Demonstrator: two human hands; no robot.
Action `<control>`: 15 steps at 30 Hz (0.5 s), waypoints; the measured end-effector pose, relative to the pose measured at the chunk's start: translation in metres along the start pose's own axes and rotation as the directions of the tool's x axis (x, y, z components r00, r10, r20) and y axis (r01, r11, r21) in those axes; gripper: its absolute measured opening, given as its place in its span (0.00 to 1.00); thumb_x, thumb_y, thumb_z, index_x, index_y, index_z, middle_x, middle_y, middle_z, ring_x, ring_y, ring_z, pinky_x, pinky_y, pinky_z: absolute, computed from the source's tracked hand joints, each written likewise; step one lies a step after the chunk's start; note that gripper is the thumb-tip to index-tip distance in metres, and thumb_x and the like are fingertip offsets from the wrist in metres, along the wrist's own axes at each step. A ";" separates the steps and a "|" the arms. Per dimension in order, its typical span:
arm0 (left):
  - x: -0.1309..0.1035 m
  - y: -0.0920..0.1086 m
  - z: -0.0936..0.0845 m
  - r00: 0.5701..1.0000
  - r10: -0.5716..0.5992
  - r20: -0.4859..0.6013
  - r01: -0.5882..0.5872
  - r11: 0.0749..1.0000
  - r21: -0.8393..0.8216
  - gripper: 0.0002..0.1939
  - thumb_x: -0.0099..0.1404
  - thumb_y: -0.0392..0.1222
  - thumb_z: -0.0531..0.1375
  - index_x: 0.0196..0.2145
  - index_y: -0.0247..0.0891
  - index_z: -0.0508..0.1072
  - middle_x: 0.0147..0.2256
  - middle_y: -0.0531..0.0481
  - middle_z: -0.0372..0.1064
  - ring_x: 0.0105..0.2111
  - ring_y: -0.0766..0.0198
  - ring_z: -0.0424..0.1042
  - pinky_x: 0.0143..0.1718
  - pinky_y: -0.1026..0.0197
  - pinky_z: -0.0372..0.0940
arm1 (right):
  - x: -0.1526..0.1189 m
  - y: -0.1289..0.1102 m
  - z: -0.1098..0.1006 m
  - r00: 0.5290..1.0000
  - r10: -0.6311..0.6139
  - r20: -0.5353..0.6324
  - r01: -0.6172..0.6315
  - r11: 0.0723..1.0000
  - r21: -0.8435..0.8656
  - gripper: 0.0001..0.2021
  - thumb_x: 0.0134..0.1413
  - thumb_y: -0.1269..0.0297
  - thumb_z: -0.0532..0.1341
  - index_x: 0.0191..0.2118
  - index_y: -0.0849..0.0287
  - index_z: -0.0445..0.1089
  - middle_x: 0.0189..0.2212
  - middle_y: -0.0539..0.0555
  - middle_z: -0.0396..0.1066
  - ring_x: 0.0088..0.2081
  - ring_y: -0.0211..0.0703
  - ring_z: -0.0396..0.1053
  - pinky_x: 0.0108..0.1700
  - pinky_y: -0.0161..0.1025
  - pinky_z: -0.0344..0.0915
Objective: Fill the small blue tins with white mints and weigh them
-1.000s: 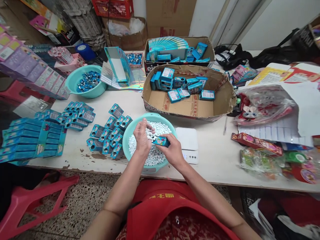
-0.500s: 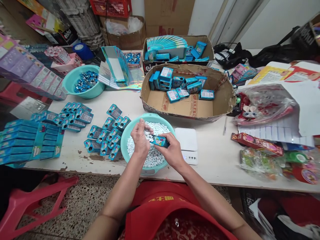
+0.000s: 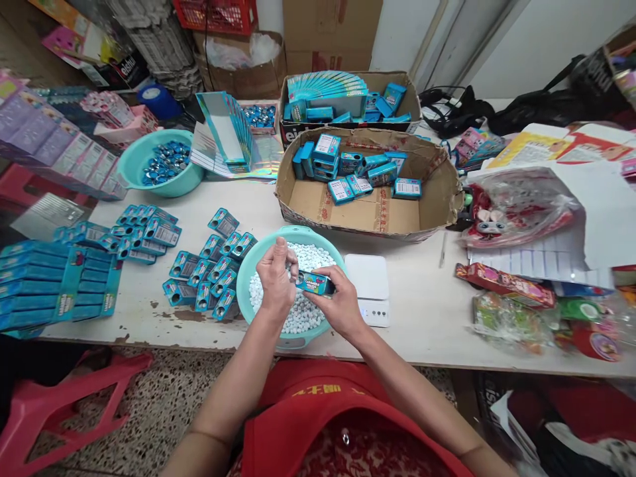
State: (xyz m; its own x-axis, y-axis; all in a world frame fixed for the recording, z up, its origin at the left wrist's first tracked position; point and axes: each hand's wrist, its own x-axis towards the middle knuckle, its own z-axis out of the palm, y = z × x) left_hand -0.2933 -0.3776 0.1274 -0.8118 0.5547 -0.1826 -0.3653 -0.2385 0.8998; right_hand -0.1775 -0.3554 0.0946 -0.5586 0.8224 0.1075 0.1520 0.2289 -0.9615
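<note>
Over a turquoise basin [image 3: 248, 262] of small white candies [image 3: 311, 255], my right hand [image 3: 342, 301] grips a small blue candy box [image 3: 317, 283] lying on its side. The box's left end meets my left hand [image 3: 276, 281], whose fingers are curled in against it. Whatever the left palm cups is mostly hidden behind the fingers. Just left of the basin stands a cluster of similar blue boxes [image 3: 218, 271] with round holes in their ends. A white digital scale [image 3: 368, 285] sits against the basin's right side.
Behind the basin lies an open cardboard box [image 3: 303, 202] with several blue boxes. A second basin [image 3: 186, 182] of blue shiny pieces stands back left. Stacked blue boxes [image 3: 30, 285] line the left edge. Bagged toys [image 3: 507, 218] and a pen [image 3: 443, 250] lie right.
My left hand has closed in on the box's end, and the white candies seen between hand and box are now mostly hidden. The right hand still holds the box.
</note>
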 end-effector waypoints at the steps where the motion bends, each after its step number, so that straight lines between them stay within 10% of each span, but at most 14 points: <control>1: 0.001 0.000 0.000 1.000 -0.001 0.012 0.001 1.000 0.007 0.23 0.55 0.56 0.63 0.18 0.36 0.62 0.17 0.57 0.57 0.12 0.76 0.54 0.13 0.69 0.46 | 0.000 0.003 0.002 1.000 0.016 -0.002 -0.016 1.000 0.018 0.14 0.42 0.67 0.67 0.39 0.55 0.69 0.36 0.50 0.68 0.40 0.44 0.67 0.44 0.40 0.62; 15: 0.007 -0.007 -0.004 0.998 0.070 -0.010 -0.070 0.997 -0.033 0.24 0.57 0.56 0.61 0.17 0.36 0.60 0.15 0.57 0.56 0.14 0.73 0.59 0.14 0.69 0.51 | 0.000 0.011 0.013 0.991 0.126 -0.033 -0.122 0.988 0.099 0.15 0.40 0.63 0.68 0.38 0.55 0.71 0.37 0.50 0.70 0.41 0.44 0.67 0.45 0.41 0.62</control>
State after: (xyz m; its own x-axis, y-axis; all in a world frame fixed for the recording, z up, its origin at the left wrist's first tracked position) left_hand -0.2982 -0.3752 0.1180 -0.8397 0.5290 -0.1230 -0.3223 -0.3031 0.8968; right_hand -0.1864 -0.3602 0.0810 -0.5077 0.8615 -0.0064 0.1377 0.0739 -0.9877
